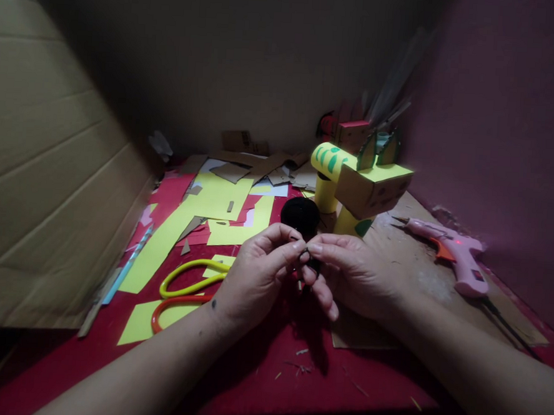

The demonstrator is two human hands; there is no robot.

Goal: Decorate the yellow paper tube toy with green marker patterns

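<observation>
My left hand (267, 257) and my right hand (348, 265) meet at the middle of the view, thumbs and fingertips pinched together. Between them is a thin black strand (305, 253) that looks like yarn, bent into a small loop. Some dark strands hang below the fingers, partly hidden. A round black ball (300, 214), apparently yarn, sits just behind my fingertips. Beyond my right hand stands a cardboard animal figure (372, 191) with a box head, pointed ears and a yellow body with green marks.
Scissors (191, 296) with yellow and orange handles lie left of my hands, among yellow paper scraps (221, 195). A pink glue gun (462, 256) with a red light rests on a cardboard sheet (422, 285) at right. A blue pen (125, 270) and a cardboard panel (58, 175) are at left.
</observation>
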